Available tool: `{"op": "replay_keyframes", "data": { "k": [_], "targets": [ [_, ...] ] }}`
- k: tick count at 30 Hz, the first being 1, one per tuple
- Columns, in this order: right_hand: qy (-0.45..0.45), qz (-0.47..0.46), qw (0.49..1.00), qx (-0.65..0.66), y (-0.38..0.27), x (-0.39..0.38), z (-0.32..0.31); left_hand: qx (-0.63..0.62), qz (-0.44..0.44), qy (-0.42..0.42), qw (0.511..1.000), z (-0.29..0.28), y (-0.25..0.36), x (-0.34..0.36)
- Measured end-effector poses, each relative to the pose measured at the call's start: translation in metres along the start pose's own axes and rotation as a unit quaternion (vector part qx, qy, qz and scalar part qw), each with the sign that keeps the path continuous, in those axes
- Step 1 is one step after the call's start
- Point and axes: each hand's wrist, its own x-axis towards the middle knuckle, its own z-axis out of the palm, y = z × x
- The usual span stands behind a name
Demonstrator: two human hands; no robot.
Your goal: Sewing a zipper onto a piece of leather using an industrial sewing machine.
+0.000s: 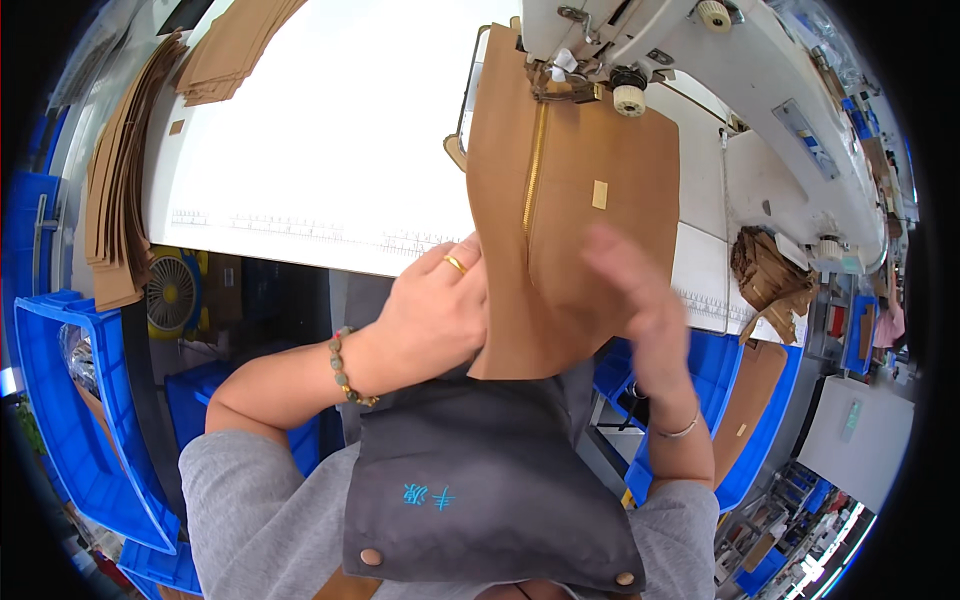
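Note:
A brown leather-like panel [630, 150] with a gold-toothed zipper [535, 170] lies under the sewing machine's needle area [565, 90]. Its near end hangs over the table's front edge. My left hand [440, 305] is closed on the panel's left edge, some fingers hidden behind it. A ring and a bead bracelet are on that hand and wrist. Over the panel's right side is my right hand [645, 300], blurred by motion, fingers stretched out and holding nothing I can see. A small pale label [600, 194] sits on the panel near those fingers.
The white table [330, 150] carries stacked brown pieces [235, 50] at the far left. More brown strips [125, 180] hang over its left edge. Crumpled brown scraps [770, 275] lie at the right. Blue bins [90, 420] and a yellow-rimmed fan [173, 290] stand below.

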Motion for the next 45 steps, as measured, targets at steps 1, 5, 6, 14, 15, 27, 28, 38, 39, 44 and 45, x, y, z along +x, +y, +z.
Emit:
{"op": "replay_keyframes", "data": {
  "k": [1, 5, 6, 14, 15, 27, 28, 38, 39, 44, 45],
  "targets": [
    [0.119, 0.04, 0.991, -0.038, 0.006, -0.002, -0.008, 0.0, -0.003, 0.001, 1.0, 0.0, 0.005, 0.001],
    [0.319, 0.18, 0.929, 0.049, 0.048, 0.01, -0.066, 0.07, -0.001, -0.037, 0.997, 0.002, 0.015, 0.007],
    [0.224, 0.21, 0.936, 0.172, 0.053, 0.008, -0.086, 0.083, 0.004, -0.045, 0.996, 0.002, 0.016, 0.008],
    [-0.002, 0.408, 0.885, 0.224, 0.099, -0.06, -0.075, 0.078, -0.007, -0.036, 0.996, 0.007, 0.019, 0.008],
    [0.008, 0.409, 0.884, 0.226, 0.102, -0.065, -0.067, 0.065, -0.005, -0.039, 0.997, 0.007, 0.018, 0.008],
    [0.101, 0.359, 0.9, 0.224, 0.087, -0.033, -0.043, 0.003, -0.009, -0.065, 0.998, 0.002, 0.012, 0.006],
    [0.112, 0.347, 0.905, 0.22, 0.083, -0.025, -0.045, 0.003, -0.004, -0.075, 0.997, 0.001, 0.012, 0.006],
    [0.242, 0.264, 0.917, 0.178, 0.077, 0.079, -0.06, 0.006, 0.017, -0.066, 0.998, -0.001, 0.008, 0.005],
    [0.25, 0.261, 0.916, 0.176, 0.078, 0.084, -0.06, -0.001, 0.012, -0.067, 0.998, -0.001, 0.008, 0.005],
    [0.28, 0.251, 0.912, 0.162, 0.081, 0.098, -0.064, -0.021, 0.015, -0.075, 0.997, -0.001, 0.006, 0.004],
    [0.284, 0.251, 0.912, 0.159, 0.081, 0.1, -0.065, -0.017, 0.013, -0.07, 0.997, -0.001, 0.006, 0.003]
  ]
}}
